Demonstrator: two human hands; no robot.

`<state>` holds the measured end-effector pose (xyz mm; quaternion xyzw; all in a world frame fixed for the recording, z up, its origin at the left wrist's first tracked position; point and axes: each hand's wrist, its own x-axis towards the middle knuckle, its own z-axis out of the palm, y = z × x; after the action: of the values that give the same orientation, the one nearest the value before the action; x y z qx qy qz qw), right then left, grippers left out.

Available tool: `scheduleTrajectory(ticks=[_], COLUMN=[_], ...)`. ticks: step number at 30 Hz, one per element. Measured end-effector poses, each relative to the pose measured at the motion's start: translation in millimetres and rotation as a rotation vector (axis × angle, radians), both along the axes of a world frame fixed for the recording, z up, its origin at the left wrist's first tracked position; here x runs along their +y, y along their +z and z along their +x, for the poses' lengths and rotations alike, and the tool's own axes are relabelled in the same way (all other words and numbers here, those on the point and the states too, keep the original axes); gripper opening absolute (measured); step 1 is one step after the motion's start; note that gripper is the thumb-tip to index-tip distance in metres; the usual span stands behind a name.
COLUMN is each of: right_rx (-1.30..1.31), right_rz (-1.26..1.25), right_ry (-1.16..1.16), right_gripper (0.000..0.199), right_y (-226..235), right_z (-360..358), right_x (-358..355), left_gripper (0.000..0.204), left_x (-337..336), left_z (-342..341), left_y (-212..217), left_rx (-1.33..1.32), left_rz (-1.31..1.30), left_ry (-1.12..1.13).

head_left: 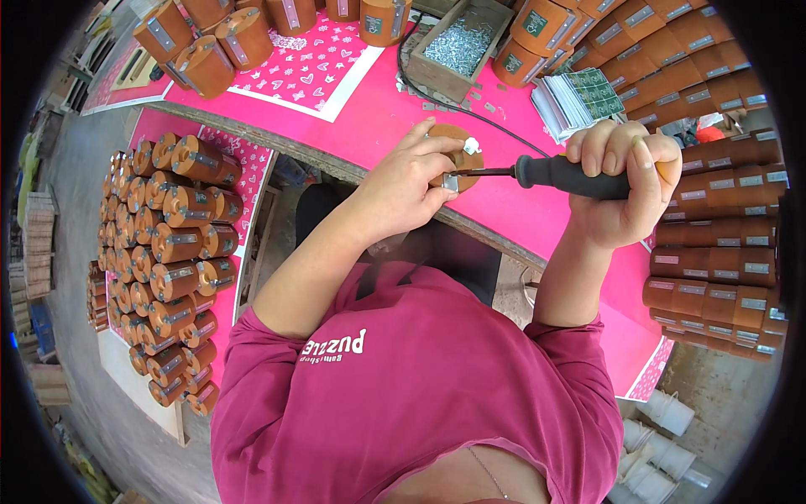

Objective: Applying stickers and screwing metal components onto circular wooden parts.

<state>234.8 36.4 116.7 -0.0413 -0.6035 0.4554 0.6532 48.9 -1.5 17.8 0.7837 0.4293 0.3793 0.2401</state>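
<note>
My right hand (625,172) is wrapped round the dark grip of a corded electric screwdriver (554,175). The tool lies nearly level, its thin bit pointing left to a small metal plate (451,182) on a round brown wooden block (453,134). My left hand (407,181) is closed on that block at the table's near edge, its fingers over the top and the thumb by the plate. A white scrap (472,146) shows on the block's face. Whether a screw sits at the bit's tip is too small to tell.
A wooden box (438,82) of small screws stands beyond the block, with loose metal plates (430,107) nearby. A black cable (470,113) crosses the pink table (353,109). Printed cards (579,101) are piled right. Brown blocks stand stacked left (176,235), right (714,260) and behind (243,38).
</note>
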Motion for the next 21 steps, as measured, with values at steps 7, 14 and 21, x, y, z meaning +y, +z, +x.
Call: scheduleTrajectory(ticks=[7,14,21], right_rx=[-0.05,-0.12,-0.582], right_rz=[0.007,-0.003,-0.103], right_ry=[0.017,0.046,-0.132], right_gripper=[0.005,0.006,0.005], right_y=[5,11,41], right_z=[-4,-11,-32], right_x=[1,0,-10], left_gripper=[0.022,0.022,0.022], left_x=[0,0,2], left_z=[1,1,3], left_y=[-1,-3,-4], left_rx=[-0.003,-0.009,-0.029], left_rz=[0.008,0.0,0.006], left_ry=[0.004,0.015,0.029])
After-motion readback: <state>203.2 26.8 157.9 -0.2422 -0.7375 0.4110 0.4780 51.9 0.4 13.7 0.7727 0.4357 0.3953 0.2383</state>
